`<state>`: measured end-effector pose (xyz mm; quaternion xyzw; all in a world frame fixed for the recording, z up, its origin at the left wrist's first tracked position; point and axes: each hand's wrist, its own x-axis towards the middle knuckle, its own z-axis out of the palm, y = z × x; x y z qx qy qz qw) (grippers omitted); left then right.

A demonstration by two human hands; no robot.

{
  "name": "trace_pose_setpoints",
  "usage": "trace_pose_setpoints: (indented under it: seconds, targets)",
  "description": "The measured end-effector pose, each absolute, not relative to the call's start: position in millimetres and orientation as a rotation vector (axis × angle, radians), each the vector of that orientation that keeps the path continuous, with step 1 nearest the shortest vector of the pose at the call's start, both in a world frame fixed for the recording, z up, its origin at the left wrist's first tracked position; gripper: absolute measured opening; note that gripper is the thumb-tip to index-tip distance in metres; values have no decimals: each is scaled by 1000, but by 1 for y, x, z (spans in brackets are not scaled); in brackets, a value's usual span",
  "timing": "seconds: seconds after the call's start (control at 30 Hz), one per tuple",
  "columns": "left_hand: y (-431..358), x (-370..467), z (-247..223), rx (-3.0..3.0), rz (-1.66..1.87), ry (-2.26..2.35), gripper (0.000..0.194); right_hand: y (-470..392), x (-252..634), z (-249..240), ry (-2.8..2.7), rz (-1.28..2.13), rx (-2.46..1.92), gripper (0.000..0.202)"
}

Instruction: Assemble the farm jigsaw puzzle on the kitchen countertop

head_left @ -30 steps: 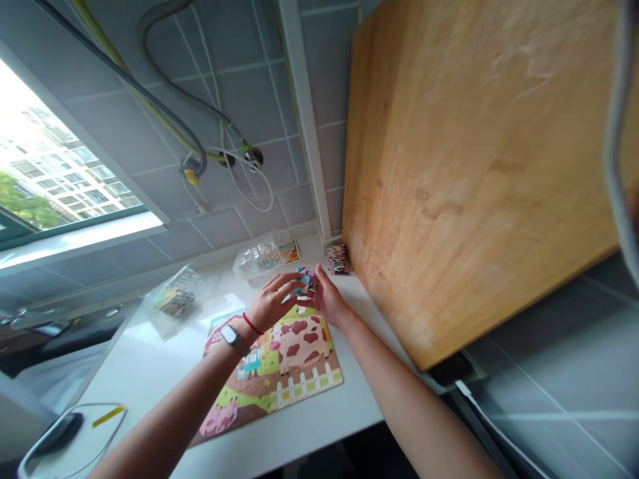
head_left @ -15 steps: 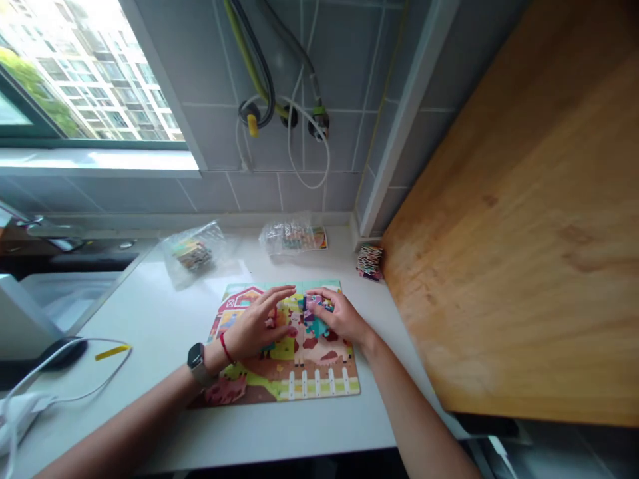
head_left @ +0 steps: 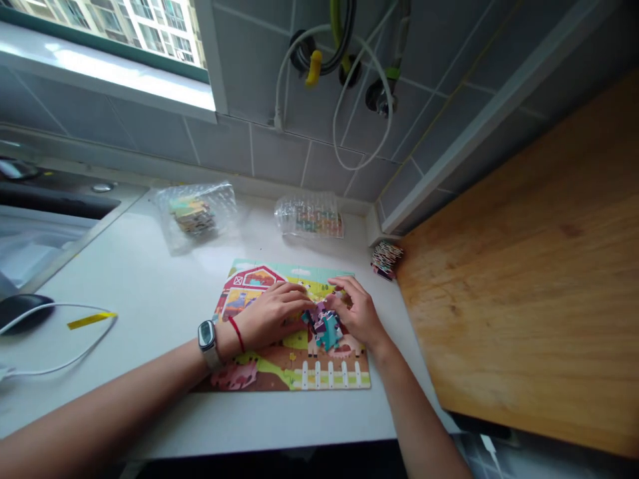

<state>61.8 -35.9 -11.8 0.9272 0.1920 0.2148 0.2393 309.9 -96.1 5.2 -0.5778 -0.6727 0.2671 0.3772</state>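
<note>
A colourful farm jigsaw puzzle (head_left: 299,372) with a red barn, pigs and a white fence lies flat on the white counter (head_left: 150,279). My left hand (head_left: 272,318), with a watch and a red string at the wrist, rests over the puzzle's middle, fingertips touching a small clump of loose puzzle pieces (head_left: 325,326). My right hand (head_left: 357,314) grips that clump of purple and teal pieces from the right side, just above the puzzle.
Two clear plastic bags of puzzle pieces (head_left: 196,214) (head_left: 310,216) lie by the tiled wall. A small stack of pieces (head_left: 385,258) sits in the corner beside a wooden board (head_left: 529,266). A white cable (head_left: 60,362) and a sink (head_left: 34,226) are at left.
The view has tilted downward. Both hands came down from near the back corner onto the middle of the puzzle, carrying the clump of loose pieces with them.
</note>
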Motion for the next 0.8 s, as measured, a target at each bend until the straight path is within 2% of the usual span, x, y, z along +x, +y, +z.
trace_pose_setpoints:
  seconds: [0.1, 0.27, 0.43, 0.6, 0.73, 0.8]
  targets:
    - [-35, 61, -12, 2545, 623, 545, 20, -98, 316, 13, -1735, 722, -1528, 32]
    - [-30, 59, -13, 2564, 700, 764, 17, -104, 315, 28, -1854, 804, -1530, 31]
    - [-26, 57, -17, 2549, 750, 901, 26, -104, 309, 23, -1961, 796, -1494, 60]
    - [-27, 57, -19, 2532, 811, 818, 22, -101, 301, 13, -1922, 649, -1478, 52]
    - [-28, 57, -16, 2509, 864, 739, 20, -99, 293, 13, -1973, 607, -1459, 55]
    - [-29, 57, -15, 2507, 876, 745, 18, -99, 291, 13, -1977, 607, -1451, 49]
